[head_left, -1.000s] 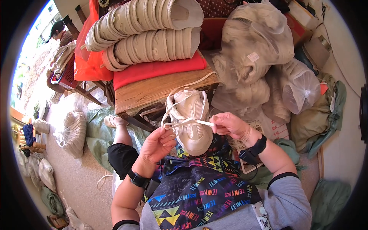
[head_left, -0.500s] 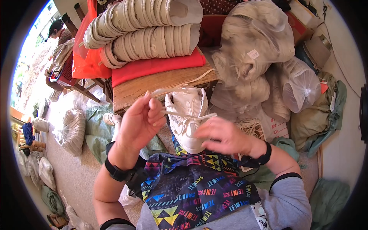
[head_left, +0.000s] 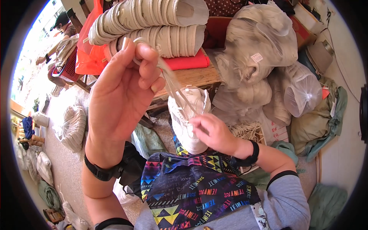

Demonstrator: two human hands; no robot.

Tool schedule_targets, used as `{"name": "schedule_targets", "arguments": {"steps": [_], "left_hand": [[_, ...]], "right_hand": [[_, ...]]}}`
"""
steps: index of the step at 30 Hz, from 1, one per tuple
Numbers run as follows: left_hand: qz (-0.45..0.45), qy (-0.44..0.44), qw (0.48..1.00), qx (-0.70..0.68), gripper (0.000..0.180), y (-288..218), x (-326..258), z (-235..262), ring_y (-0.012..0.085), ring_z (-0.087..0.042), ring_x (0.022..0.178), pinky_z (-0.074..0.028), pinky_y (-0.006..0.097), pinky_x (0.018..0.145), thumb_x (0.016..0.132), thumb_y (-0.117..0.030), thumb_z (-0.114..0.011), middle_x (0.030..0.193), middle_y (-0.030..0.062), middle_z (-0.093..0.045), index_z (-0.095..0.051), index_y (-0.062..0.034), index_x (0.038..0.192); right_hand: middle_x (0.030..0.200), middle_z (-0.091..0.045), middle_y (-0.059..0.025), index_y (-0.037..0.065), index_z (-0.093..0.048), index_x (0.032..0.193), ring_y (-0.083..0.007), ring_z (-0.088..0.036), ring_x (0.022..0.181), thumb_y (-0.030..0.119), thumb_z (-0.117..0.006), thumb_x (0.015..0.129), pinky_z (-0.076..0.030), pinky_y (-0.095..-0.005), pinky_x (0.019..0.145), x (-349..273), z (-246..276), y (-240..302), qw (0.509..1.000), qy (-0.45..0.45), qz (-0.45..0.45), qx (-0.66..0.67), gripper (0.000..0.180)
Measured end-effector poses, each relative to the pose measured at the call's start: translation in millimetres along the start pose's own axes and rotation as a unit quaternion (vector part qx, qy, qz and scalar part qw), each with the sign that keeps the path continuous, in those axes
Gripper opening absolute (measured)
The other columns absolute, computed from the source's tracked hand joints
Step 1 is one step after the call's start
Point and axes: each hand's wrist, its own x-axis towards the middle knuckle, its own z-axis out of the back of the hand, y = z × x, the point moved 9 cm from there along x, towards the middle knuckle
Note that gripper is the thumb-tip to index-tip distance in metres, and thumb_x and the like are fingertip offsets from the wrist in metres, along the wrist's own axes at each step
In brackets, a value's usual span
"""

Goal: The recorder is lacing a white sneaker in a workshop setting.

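Note:
A cream-white shoe upper stands in front of me at the wooden bench's near edge, its toe toward my body. My left hand is raised high to the left, fingers closed on a pale shoelace. From those fingers the lace slants down, blurred, to the front of the shoe. My right hand is at the shoe's right side, its bent fingertips pinched by the lacing. What the right fingertips grip is hidden.
Stacked cream shoe uppers lie on red cloth over the wooden bench. Plastic bags of uppers pile up at right, near a box of laces. Another person sits at far left.
My left hand has risen up and closer, drawing the lace higher. The right hand has moved slightly in, and its fingers have closed at the lacing. The loose loops over the shoe have gone.

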Motion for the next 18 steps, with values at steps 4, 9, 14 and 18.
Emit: {"name": "schedule_targets", "arguments": {"steps": [4,9,14,18], "left_hand": [[-0.015,-0.011,0.999,0.047,0.036,1.0,-3.0,9.9,0.0085,-0.048,0.068,-0.043,0.025,0.068,0.105,-0.029,-0.041,0.09,0.004,-0.063,-0.061,0.0003,0.116],[-0.02,-0.06,0.997,-0.055,0.031,-13.8,-17.2,96.1,0.0076,-0.046,0.066,-0.044,0.026,0.065,0.105,-0.024,-0.042,0.096,0.0061,-0.064,-0.057,0.0005,0.119],[-0.017,-0.258,0.928,-0.268,0.017,-19.5,-80.5,253.1,0.0089,-0.044,0.06,-0.041,0.024,0.061,0.104,-0.014,-0.045,0.089,0.0069,-0.062,-0.054,-0.0007,0.108],[-0.034,-0.364,0.899,-0.24,0.012,-32.9,-151.3,379.9,0.0097,-0.045,0.059,-0.041,0.025,0.061,0.104,-0.012,-0.044,0.081,0.005,-0.057,-0.053,-0.0035,0.102]], "right_hand": [[0.103,-0.064,-0.0048,0.001,-0.054,0.122,-0.0128,-0.061,0.093,0.009,-0.064,0.092,-0.051,-0.0283,0.081,34.0,-12.9,-5.6,0.987,-0.036,-0.02,0.155,0.033],[0.089,-0.062,0.0017,0.001,-0.06,0.116,-0.0055,-0.059,0.076,0.016,-0.057,0.098,-0.051,-0.0223,0.072,64.6,13.0,-21.4,0.864,0.071,-0.122,0.483,0.024],[0.066,-0.048,0.0044,-0.002,-0.057,0.113,-0.0057,-0.041,0.055,0.013,-0.058,0.095,-0.04,-0.0218,0.057,73.1,115.5,-75.9,0.705,-0.108,-0.112,0.692,0.024],[0.07,-0.047,0.003,0.002,-0.055,0.114,-0.0061,-0.036,0.052,0.01,-0.053,0.098,-0.034,-0.0218,0.052,42.8,187.4,-142.3,0.69,-0.201,-0.129,0.683,0.018]]}}
